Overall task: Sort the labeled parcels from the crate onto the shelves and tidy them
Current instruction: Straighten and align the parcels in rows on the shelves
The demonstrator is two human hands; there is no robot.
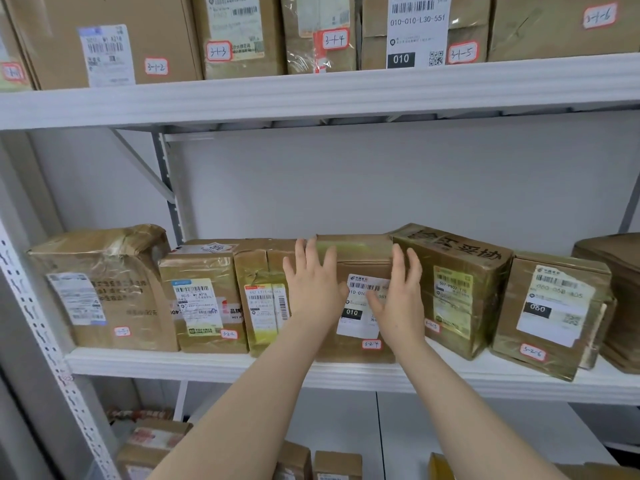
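Observation:
A brown cardboard parcel (360, 258) with a white "010" label and a red-edged tag "3-2-4" stands upright on the middle shelf (194, 368). My left hand (311, 285) lies flat against its front left, fingers straight and spread. My right hand (398, 296) lies flat on its front right, over part of the label. Neighbouring parcels stand close on both sides: tag 3-2-3's box (259, 296) to the left and a tilted, tape-wrapped box (453, 289) to the right.
More parcels line the middle shelf: a large one (100, 289) at far left, box 3-2-2 (204, 299), box 3-2-6 (550, 313). The top shelf (311, 95) carries tagged boxes 3-1-2 to 3-1-6. Several small parcels (156, 441) lie below. A perforated upright (41, 323) stands left.

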